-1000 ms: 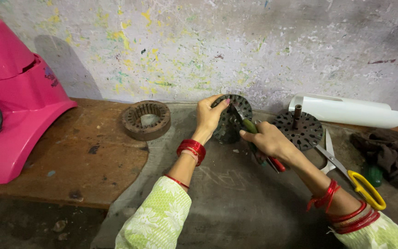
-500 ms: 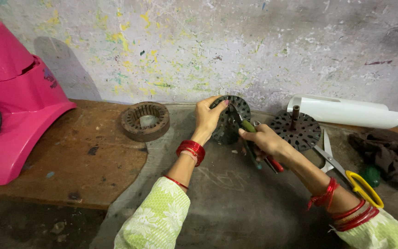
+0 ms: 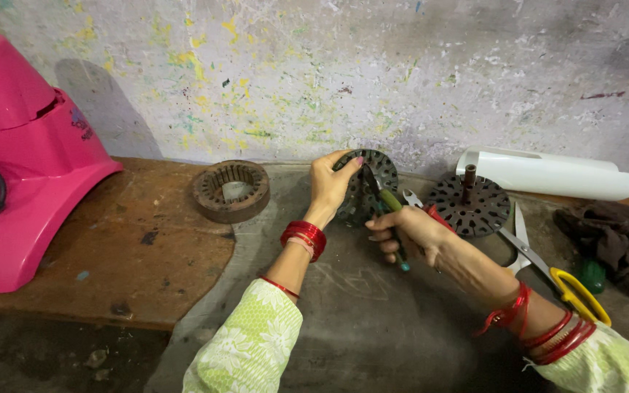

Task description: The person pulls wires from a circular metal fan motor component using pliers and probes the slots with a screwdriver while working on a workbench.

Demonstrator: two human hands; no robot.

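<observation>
Perforated disc point(image 3: 362, 193), upper centre of frame, stands on edge against the wall. Left hand point(image 3: 331, 185) fingers curl over its top rim, gripping. Right hand point(image 3: 409, 231) fingers wrapped tight round pliers point(image 3: 389, 218), tips at the disc face. Second disc point(image 3: 469, 204) to the right.
</observation>
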